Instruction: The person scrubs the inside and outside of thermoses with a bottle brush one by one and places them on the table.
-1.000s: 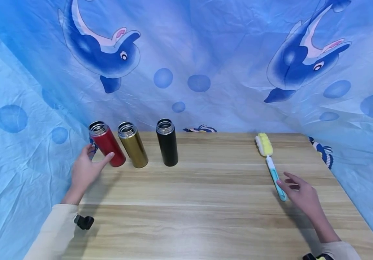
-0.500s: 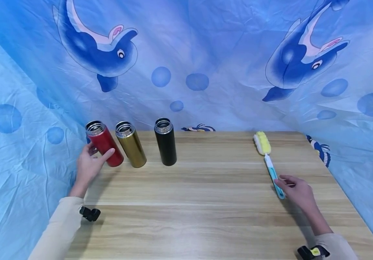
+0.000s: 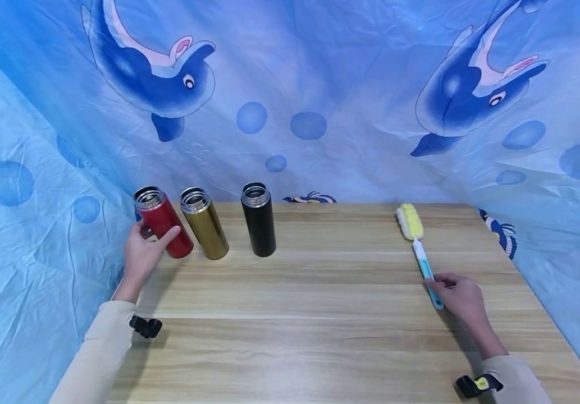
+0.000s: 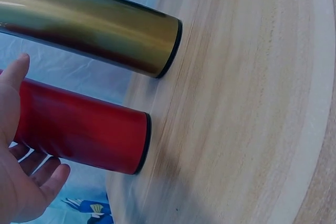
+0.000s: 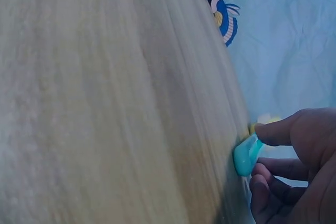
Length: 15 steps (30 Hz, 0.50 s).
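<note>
At the left, a red vacuum flask (image 3: 168, 227) stands upright with its steel neck uncovered. My left hand (image 3: 142, 255) is round its side, thumb across the front and the other fingers at its far left side; the left wrist view shows these fingers (image 4: 44, 174) along the flask's edge. Close to its right stands a gold flask (image 3: 206, 227), and farther right a black flask (image 3: 260, 229), both lidless. On the right lies a bottle brush with a yellow-and-white sponge head (image 3: 411, 222). My right hand (image 3: 461, 297) pinches its turquoise handle (image 5: 247, 156) between thumb and fingers.
The wooden table (image 3: 320, 314) extends between both arms. A blue cloth printed with dolphins (image 3: 290, 84) hangs along its back edge and both sides.
My left hand has come in from the left against the red flask, fingers closing round it. My right hand has moved slightly left and taken the brush handle in a pinch.
</note>
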{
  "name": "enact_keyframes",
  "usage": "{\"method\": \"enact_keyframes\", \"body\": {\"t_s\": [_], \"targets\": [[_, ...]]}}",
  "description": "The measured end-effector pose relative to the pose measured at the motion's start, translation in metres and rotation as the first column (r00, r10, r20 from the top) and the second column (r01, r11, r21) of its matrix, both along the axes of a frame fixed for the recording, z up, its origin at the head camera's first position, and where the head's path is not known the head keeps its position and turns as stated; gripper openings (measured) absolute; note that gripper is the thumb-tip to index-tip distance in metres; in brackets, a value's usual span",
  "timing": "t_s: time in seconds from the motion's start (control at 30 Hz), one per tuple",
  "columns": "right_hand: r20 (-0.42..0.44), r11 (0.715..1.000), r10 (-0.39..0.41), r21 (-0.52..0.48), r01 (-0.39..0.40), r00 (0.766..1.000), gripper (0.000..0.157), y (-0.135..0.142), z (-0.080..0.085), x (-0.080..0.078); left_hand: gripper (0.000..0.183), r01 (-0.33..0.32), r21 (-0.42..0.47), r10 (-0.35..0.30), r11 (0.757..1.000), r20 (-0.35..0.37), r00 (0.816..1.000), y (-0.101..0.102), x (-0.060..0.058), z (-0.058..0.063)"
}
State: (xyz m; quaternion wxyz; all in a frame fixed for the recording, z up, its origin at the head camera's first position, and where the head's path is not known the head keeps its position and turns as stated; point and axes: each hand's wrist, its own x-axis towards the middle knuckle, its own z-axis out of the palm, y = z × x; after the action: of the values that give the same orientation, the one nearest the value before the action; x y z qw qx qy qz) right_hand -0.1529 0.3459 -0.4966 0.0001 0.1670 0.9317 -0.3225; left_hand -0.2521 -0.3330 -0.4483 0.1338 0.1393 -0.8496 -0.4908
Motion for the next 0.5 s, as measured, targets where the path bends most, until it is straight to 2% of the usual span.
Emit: {"method": "enact_keyframes", "body": {"t_s": [0.23, 0.5], "targets": [[0.002, 1.000, -0.011, 0.003, 0.011, 1.000, 0.044, -0.0001, -0.0034, -0.0018, 0.102, 0.008, -0.001, -0.008, 1.000, -0.003, 1.000, 0.0012, -0.0006, 0.0005], [-0.019, 0.996, -0.082, -0.028, 0.081, 0.996, 0.038, -0.0032, -0.0036, -0.0046, 0.099, 0.011, -0.008, -0.011, 1.000, -0.015, 1.000, 0.0026, -0.0033, -0.0016]]}}
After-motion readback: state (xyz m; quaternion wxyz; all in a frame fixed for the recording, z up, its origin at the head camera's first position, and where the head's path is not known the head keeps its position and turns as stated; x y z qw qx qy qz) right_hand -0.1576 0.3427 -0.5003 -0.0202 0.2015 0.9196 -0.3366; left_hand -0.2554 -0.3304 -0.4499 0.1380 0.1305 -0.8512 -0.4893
